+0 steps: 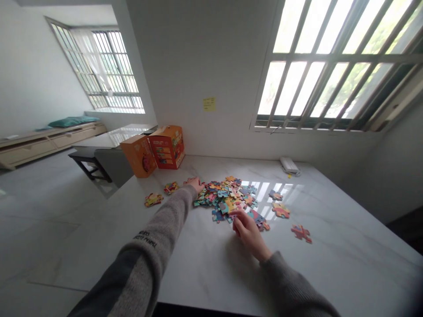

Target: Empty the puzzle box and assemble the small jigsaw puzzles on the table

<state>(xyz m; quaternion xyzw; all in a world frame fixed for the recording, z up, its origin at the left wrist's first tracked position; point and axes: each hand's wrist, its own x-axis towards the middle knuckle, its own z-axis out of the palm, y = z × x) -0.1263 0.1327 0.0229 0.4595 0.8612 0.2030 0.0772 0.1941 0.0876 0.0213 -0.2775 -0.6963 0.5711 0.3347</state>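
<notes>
Puzzle pile (228, 196) on table (198, 264)
L hand (194, 185) @ L edge, can't tell grip; R hand (247, 232) @ near edge, fingers curled, hold unclear.

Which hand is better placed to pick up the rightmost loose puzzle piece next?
Probably the right hand: it is clearly nearer the rightmost piece, while the left hand is over at the left side of the puzzle pile.

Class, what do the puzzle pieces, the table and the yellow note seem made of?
Puzzle pieces: probably cardboard, flat with colourful printed faces. Table: glossy white top, grey veins, bright reflections; marble or imitation, unclear. Yellow note: likely matte paper, with writing.
</notes>
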